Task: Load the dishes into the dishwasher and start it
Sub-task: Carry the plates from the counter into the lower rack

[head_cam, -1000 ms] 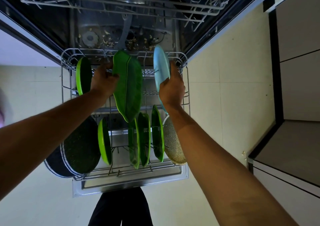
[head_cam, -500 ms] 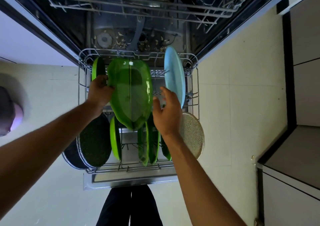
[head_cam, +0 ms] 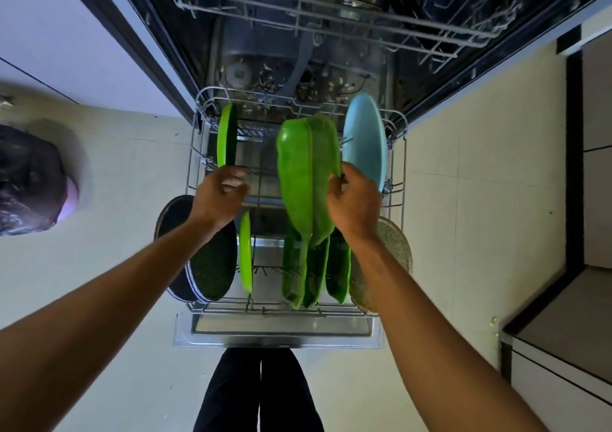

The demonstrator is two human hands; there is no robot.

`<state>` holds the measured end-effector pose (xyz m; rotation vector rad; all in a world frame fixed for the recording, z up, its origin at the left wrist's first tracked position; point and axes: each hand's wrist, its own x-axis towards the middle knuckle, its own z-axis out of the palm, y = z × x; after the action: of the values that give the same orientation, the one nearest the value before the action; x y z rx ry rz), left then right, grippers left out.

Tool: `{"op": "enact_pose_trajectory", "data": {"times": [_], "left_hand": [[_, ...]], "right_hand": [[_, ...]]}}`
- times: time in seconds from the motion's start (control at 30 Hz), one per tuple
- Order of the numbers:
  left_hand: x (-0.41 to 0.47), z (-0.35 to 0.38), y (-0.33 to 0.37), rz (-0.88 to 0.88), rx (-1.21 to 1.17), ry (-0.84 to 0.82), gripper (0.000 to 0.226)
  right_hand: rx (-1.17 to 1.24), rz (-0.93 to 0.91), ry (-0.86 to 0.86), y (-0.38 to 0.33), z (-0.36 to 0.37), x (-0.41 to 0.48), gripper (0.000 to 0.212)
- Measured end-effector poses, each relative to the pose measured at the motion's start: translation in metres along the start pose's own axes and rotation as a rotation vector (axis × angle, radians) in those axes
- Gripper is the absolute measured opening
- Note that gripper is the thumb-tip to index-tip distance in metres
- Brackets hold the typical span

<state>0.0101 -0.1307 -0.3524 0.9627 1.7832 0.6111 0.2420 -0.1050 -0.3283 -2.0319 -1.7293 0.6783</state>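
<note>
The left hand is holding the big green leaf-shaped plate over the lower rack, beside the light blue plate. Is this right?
Wrong hand. In the head view the right hand holds the big green leaf-shaped plate over the lower rack, beside the light blue plate; the left hand grips no plate.

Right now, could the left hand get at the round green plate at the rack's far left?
Probably yes. The left hand holds nothing and hovers beside the far round green plate, with nothing between them. The right hand holds the leaf-shaped plate off to the side.
</note>
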Motion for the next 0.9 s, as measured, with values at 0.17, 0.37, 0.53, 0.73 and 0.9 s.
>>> {"op": "enact_pose_trajectory", "data": {"times": [0.17, 0.37, 0.53, 0.73, 0.9], "left_hand": [[0.013, -0.038, -0.013, 0.139, 0.344, 0.218, 0.035], [0.041, -0.059, -0.030, -0.144, 0.341, 0.218, 0.066], [0.058, -0.061, -0.045, -0.252, 0.293, 0.090, 0.075], [0.062, -0.059, -0.044, -0.205, 0.291, 0.034, 0.062], [0.067, -0.056, -0.039, -0.174, 0.265, 0.148, 0.051]], "right_hand": [[-0.092, -0.070, 0.088, -0.006, -0.002, 0.029, 0.014], [-0.096, -0.139, 0.032, -0.026, 0.024, 0.055, 0.013], [-0.209, -0.164, 0.029, -0.045, 0.046, 0.070, 0.014], [-0.176, -0.206, 0.078, -0.043, 0.027, 0.100, 0.008], [-0.015, -0.419, 0.007, -0.035, 0.023, 0.116, 0.005]]}}
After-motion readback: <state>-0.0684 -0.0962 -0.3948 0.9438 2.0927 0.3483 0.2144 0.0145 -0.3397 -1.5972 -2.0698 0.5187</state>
